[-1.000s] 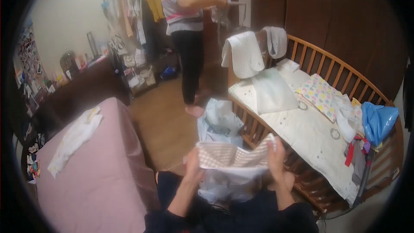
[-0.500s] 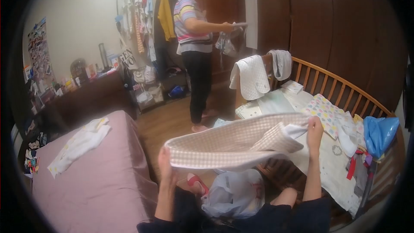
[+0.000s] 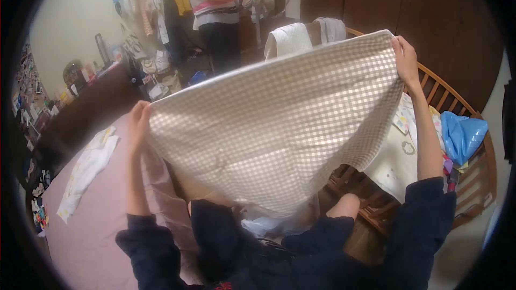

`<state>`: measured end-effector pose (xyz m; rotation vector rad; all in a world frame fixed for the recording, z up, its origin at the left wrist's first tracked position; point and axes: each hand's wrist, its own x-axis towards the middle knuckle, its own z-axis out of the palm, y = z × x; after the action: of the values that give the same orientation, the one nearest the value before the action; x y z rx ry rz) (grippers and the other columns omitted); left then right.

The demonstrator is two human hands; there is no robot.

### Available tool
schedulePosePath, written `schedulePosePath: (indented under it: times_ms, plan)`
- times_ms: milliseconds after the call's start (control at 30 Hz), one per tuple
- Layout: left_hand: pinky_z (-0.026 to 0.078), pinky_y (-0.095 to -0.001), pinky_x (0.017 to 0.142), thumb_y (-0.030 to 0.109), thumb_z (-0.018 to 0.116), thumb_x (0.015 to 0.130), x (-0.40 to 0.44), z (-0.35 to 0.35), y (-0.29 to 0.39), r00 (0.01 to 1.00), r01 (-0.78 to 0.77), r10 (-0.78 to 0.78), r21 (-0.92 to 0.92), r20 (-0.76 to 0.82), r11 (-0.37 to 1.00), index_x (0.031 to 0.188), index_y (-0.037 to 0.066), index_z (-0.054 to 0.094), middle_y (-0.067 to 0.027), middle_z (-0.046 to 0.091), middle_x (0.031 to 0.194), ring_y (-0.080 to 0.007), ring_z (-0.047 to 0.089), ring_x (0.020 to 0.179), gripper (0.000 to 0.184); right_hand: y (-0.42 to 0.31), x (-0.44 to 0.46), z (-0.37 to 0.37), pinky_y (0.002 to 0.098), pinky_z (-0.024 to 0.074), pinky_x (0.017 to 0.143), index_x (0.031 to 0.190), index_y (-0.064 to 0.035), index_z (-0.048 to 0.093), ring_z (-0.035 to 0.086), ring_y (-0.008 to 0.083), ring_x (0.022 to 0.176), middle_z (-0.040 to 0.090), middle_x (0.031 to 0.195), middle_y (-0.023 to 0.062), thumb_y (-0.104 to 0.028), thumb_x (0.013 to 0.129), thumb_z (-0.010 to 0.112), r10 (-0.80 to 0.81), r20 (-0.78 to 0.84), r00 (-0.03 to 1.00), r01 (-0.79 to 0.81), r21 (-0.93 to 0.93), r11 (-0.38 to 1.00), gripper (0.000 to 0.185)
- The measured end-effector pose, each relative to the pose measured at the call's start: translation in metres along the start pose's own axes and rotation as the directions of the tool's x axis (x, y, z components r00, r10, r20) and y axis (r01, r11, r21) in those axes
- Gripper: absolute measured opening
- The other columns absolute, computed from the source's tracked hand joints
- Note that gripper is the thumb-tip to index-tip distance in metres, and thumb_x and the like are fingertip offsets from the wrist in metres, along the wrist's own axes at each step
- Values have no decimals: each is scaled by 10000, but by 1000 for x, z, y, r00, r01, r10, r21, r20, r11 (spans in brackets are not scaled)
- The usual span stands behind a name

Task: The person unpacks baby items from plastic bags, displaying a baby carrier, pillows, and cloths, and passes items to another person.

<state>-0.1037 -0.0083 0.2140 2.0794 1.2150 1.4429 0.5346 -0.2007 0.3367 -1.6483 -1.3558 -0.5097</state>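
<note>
A beige and white checked cloth [image 3: 269, 123] with a pale edging hangs spread out between my raised hands. My left hand [image 3: 139, 121] pinches its upper left corner, above the side of the pink bed. At the upper right corner, my right hand [image 3: 406, 59] grips the cloth in front of the wooden crib rail. The top edge slants up to the right, and the lower part sags toward my lap. Part of a pale plastic bag [image 3: 274, 225] shows under the cloth by my knees; the rest is hidden.
On the left, a white garment [image 3: 88, 174] lies on the pink bed [image 3: 102, 241]. At right stands a wooden crib [image 3: 449, 96] holding a blue plastic bag [image 3: 463, 137]. White quilted cloth [image 3: 290, 40] drapes over its end. Another person [image 3: 217, 5] stands beyond, holding something flat.
Both my hands have risen and moved apart. The checked cloth has opened from a loose fold into a wide hanging sheet. My view has tilted down and shifted right.
</note>
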Motion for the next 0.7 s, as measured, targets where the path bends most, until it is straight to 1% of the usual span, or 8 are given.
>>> schedulePosePath:
  times_ms: [233,300,333,367,400,467,567,700]
  plan:
    - [484,-303,760,309,471,980,97,-42,103,993,115,-89,-515,74,850,1142,12,568,-72,616,993,-125,575,873,351,12,78,-39,315,533,782,1123,40,601,631,165,909,658,933,102,-485,914,543,310,348,885,-466,646,604,568]
    - [483,-301,745,330,385,1006,129,-44,101,970,-132,215,-509,108,850,1209,4,515,-82,606,1023,-135,575,870,405,-38,76,-61,355,519,907,1183,22,557,626,209,1013,627,1047,158,-620,860,516,57,313,948,-315,899,304,720]
    - [487,-322,756,271,354,1009,117,-36,99,914,-394,394,-12,97,919,1233,-3,489,-84,608,1018,-149,579,883,378,-59,58,-65,385,473,989,1262,28,472,590,242,1100,567,1161,192,-683,835,469,-76,354,932,-304,878,370,830]
    - [486,-341,745,165,447,958,106,-21,79,944,-161,187,-115,272,980,1244,1,477,-82,606,1015,-156,585,830,331,-62,37,-59,386,489,960,1289,45,431,556,241,1140,544,1200,181,-618,871,499,-125,451,884,-256,689,678,786]
    - [472,-329,782,138,558,901,87,2,86,902,-131,-28,333,431,934,1187,-12,529,-64,619,1025,-156,585,856,325,-44,16,-41,380,496,915,1333,50,393,562,228,1099,548,1205,165,-486,880,571,229,444,866,-454,507,733,724]
    - [463,-321,672,201,574,903,36,45,59,865,56,-65,33,497,998,1086,-11,604,-54,622,857,-150,555,728,282,-28,-33,0,348,463,883,1331,33,412,569,190,993,575,1169,134,-256,845,666,152,364,919,-251,243,937,619]
    - [423,-234,523,229,536,937,9,71,4,850,302,-88,-343,520,890,1068,19,612,45,579,750,-65,512,600,259,29,-57,15,289,467,846,1197,1,487,570,135,991,581,1119,53,-269,911,616,222,544,809,-529,512,676,415]
    - [446,-244,684,276,439,970,-26,82,-35,882,464,-222,-676,417,572,1068,30,602,-1,611,915,-83,558,829,311,55,-85,3,302,457,887,1307,22,418,569,169,1005,585,1143,93,-312,920,603,286,588,757,-653,677,338,545]
